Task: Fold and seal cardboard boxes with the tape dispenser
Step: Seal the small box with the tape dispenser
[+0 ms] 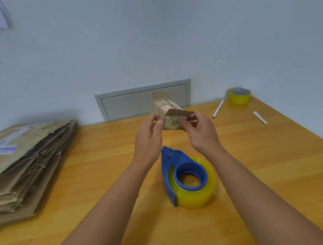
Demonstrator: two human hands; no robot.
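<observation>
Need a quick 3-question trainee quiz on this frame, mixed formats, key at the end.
1. True or false: the blue tape dispenser is held in the right hand.
2. Multiple choice: where is the stack of flattened cardboard? A) at the table's left edge B) beside the spare tape roll C) under the dispenser
3. Fill in: both hands hold a small ____ above the wooden table.

Key:
1. False. The dispenser lies on the table between the forearms, untouched.
2. A.
3. Cardboard box; the left hand grips its left side and the right hand pinches a flap.
</observation>
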